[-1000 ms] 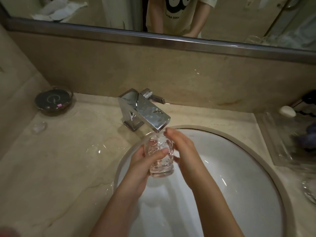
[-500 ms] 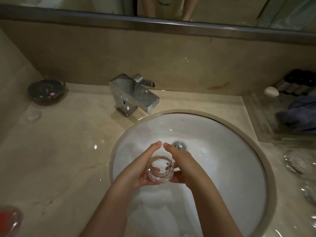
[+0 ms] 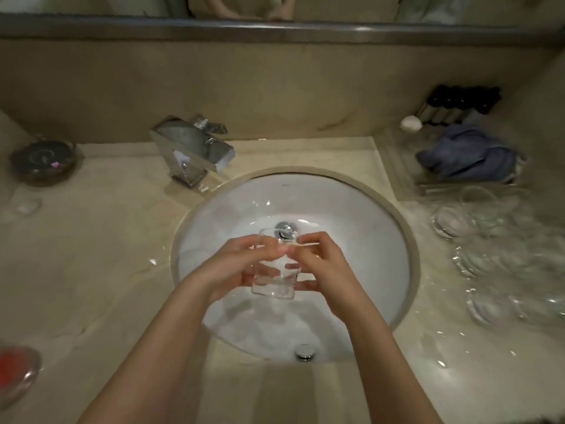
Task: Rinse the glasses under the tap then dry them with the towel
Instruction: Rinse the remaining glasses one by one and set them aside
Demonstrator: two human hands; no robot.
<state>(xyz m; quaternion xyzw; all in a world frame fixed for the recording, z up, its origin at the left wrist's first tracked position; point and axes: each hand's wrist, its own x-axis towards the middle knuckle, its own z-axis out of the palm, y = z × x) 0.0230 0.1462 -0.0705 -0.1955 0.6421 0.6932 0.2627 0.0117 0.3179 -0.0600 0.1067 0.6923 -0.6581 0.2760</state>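
Note:
A clear drinking glass (image 3: 273, 284) is held over the middle of the white sink basin (image 3: 360, 221), tipped with its mouth pointing away from me toward the drain. My left hand (image 3: 235, 264) grips it from the left and my right hand (image 3: 321, 264) from the right, fingers curled round its sides. The chrome tap (image 3: 195, 151) stands at the basin's back left, well clear of the glass. A blue towel (image 3: 467, 156) lies crumpled on a clear tray at the back right. Several more clear glasses (image 3: 495, 240) stand on the counter to the right.
A dark round dish (image 3: 42, 160) sits at the counter's far left by the wall. A glass bowl with something red (image 3: 15, 374) is at the left front edge. Dark bottles (image 3: 461, 102) and a white soap (image 3: 411, 123) stand behind the towel. The counter is wet.
The glass has come away from under the tap down to the basin's middle and has been tipped over toward the drain. Both hands stayed on it.

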